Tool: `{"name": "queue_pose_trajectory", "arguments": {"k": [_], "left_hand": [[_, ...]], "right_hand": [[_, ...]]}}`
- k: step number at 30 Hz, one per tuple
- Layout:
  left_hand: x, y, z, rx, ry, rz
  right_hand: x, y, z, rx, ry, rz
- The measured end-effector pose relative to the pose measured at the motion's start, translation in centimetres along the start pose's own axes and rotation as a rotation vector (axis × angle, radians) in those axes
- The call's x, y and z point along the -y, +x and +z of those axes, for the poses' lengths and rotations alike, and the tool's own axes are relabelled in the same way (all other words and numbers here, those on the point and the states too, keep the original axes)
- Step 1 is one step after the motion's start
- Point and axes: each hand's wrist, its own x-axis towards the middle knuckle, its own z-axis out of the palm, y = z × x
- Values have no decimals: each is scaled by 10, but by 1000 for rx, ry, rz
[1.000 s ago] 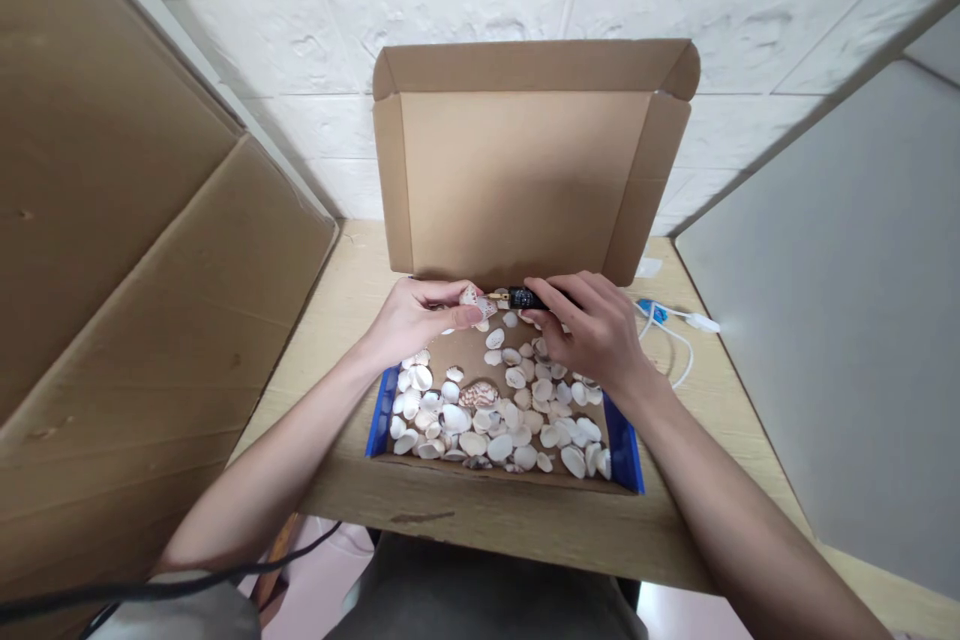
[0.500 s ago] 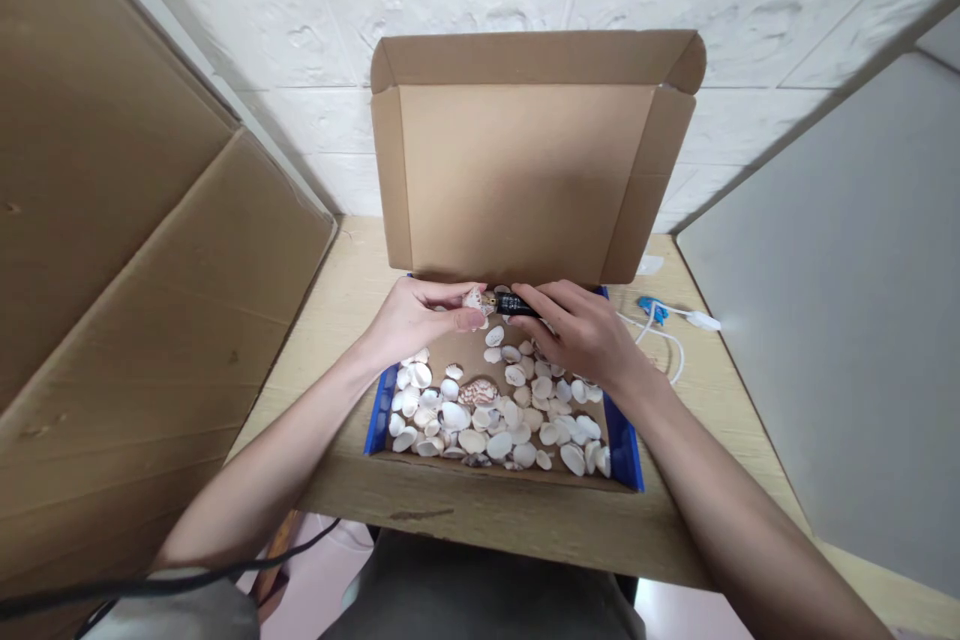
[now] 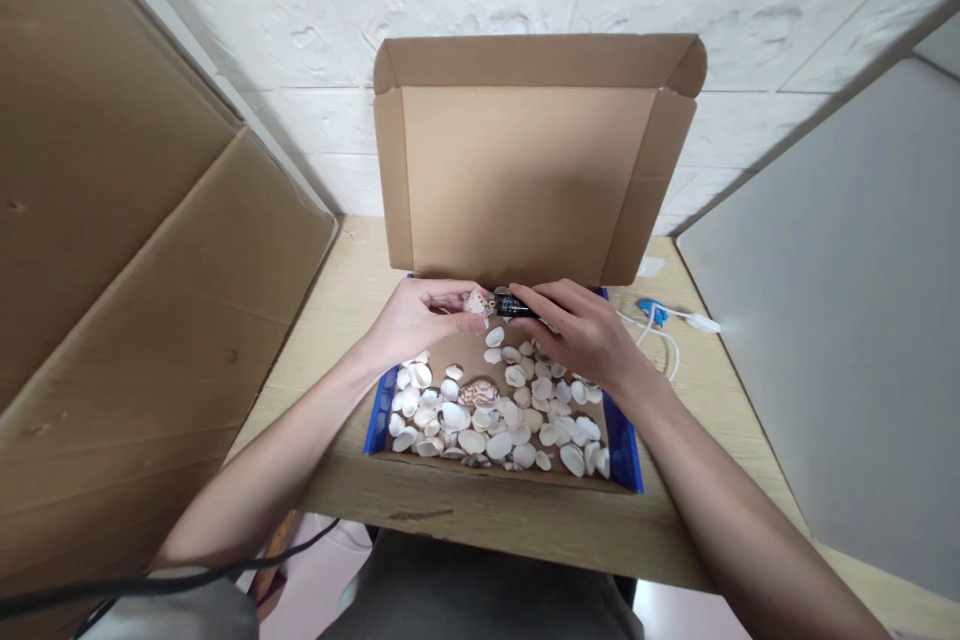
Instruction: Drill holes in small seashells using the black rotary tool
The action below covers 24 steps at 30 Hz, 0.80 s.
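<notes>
My left hand (image 3: 417, 320) pinches a small speckled shell (image 3: 475, 301) over the far end of an open cardboard box (image 3: 628, 450). Facing it, my right hand (image 3: 586, 332) grips a black pen-like tool (image 3: 514, 305), whose metal tip touches the shell. Below both hands, several pale seashells (image 3: 487, 415) cover the box floor, among them one larger brown-patterned shell (image 3: 478, 392). The box lid (image 3: 525, 170) stands upright behind my hands.
The box sits on a light wooden table (image 3: 352, 265) against a white brick wall. A white cable with a blue plug (image 3: 654, 311) lies to the right. Brown cardboard panels (image 3: 135, 250) close the left side, a grey panel (image 3: 832, 320) the right. A black cord (image 3: 225, 570) crosses my lap.
Both hands have shifted very slightly towards the lid, still holding the shell and tool together. Little else differs.
</notes>
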Motion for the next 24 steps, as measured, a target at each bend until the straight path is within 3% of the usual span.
{"name": "queue_pose_trajectory", "arguments": {"k": [7,24], "left_hand": [[3,0,3,-9,73,30],[5,0,5,-34,120,59]], "right_hand": [[3,0,1,55,19,-13],[2,1,3,5,14,-31]]}}
